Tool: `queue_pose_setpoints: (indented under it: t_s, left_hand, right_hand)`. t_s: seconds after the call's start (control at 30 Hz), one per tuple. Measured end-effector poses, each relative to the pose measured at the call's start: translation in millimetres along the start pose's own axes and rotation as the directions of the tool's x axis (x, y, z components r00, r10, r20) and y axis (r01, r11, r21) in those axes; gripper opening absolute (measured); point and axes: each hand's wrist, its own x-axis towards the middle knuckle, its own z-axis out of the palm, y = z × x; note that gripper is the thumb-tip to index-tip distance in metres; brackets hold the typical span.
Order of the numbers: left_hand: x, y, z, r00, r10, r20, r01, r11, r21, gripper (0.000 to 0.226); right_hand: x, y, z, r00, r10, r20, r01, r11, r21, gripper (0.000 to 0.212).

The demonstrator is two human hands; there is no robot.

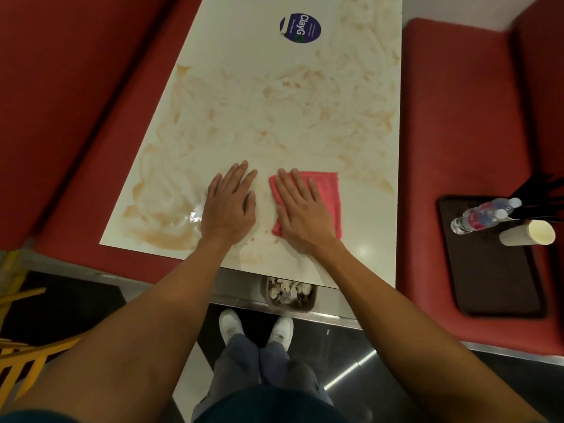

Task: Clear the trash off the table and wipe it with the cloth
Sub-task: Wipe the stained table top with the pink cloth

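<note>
Squarely near table (360, 261) edge, right hand (302, 213) flat on cloth (328, 190).

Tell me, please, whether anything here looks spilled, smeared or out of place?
Yes. Brown smears streak most of the white table, thickest and glistening at its near left corner. The right hand presses the pink cloth flat. On the tray at right, a paper cup lies tipped over.
</note>
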Motion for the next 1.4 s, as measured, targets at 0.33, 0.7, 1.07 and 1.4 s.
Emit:
queue_pose_setpoints:
  t_s: [0.33,0.7,1.07,1.4]
  left_hand:
    - [0.2,-1.1,1.8,0.999,-0.053,-0.014,0.053,0.999,0.011,0.054]
    - [-0.3,-2.8,2.4,0.999,-0.041,-0.028,0.041,0.999,0.012,0.054]
    - [-5.3,-15.6,-4.2,0.997,-0.075,-0.026,0.073,0.994,-0.076,0.052]
    - [-17.1,-46.1,-18.6,1.000,-0.024,0.006,0.024,1.000,-0.013,0.052]
  right_hand:
    - [10.3,-14.5,2.7,0.970,0.241,-0.043,-0.239,0.970,0.032,0.063]
    - [11.8,-15.4,4.0,0.957,0.286,-0.052,-0.285,0.958,0.035,0.063]
    - [-1.5,-1.1,-2.3,0.946,0.322,-0.043,-0.321,0.947,0.022,0.063]
    - [-19.1,1.1,0.5,0.994,0.107,0.002,-0.107,0.994,0.004,0.059]
